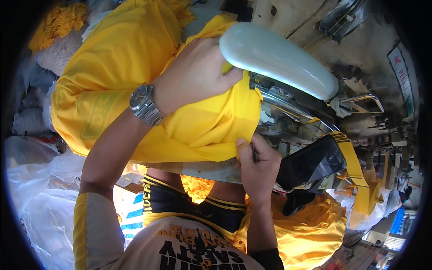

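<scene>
A large piece of yellow fabric (pixel 193 130) lies across the work surface and reaches the sewing machine's metal parts (pixel 279 96). My left hand (pixel 193 72), with a steel watch (pixel 147 104) at the wrist, is closed on the fabric close to the machine. Its fingertips are partly hidden behind the machine's smooth pale cover (pixel 279 56). At the fabric's near right corner, my right hand (pixel 260 164) pinches the edge between thumb and bent fingers. A small dark object (pixel 254 154), too small to name, shows between those fingers.
A dark-screened phone (pixel 312 162) stands right of my right hand. Beyond it a yellow strip (pixel 355 166) hangs from the machine. More yellow cloth (pixel 301 229) is heaped beside my lap. Clear plastic bags (pixel 40 193) lie at left, and a wire frame (pixel 366 103) juts out at right.
</scene>
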`<state>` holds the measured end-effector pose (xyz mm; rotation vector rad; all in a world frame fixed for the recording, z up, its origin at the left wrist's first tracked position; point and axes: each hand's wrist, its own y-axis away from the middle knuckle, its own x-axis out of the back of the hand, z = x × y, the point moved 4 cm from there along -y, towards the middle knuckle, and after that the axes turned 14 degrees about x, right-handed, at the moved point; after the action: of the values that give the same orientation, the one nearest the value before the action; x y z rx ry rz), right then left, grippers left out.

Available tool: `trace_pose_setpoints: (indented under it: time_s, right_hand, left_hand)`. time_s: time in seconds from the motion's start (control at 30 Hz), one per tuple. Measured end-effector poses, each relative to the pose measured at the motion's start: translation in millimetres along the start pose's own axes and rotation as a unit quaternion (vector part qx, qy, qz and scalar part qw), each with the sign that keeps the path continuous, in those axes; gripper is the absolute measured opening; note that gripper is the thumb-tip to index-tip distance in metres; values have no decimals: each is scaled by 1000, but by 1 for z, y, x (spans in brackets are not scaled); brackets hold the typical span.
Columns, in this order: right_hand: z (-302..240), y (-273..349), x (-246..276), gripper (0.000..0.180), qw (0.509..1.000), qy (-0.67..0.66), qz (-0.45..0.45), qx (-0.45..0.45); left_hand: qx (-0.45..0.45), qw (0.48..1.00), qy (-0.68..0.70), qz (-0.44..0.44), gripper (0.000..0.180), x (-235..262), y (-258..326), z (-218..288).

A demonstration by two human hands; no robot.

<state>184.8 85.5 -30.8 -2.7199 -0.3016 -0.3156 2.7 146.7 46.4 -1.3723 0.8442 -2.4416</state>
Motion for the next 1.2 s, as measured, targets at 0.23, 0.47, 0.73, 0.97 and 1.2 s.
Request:
trace_pose_setpoints:
  time_s: [0.23,0.47,0.73,0.97,1.2]
  right_hand:
    - [-3,-3,-2,10,1000,-12,0,-4]
    - [-10,-8,-20,10,990,-119,24,-69]
    - [12,12,-40,11,988,-144,30,-38]
    - [14,18,-37,12,994,-68,47,69]
    - [22,17,-37,10,991,-107,45,66]
  left_hand:
    - [-23,999,-43,8,22,-11,-36,-26]
    - [-68,991,-115,-19,23,19,-70,-70]
    - [-121,970,-207,29,19,65,85,27]
    - [-17,996,-68,54,36,16,152,61]
    - [6,998,-66,-11,37,17,157,71]
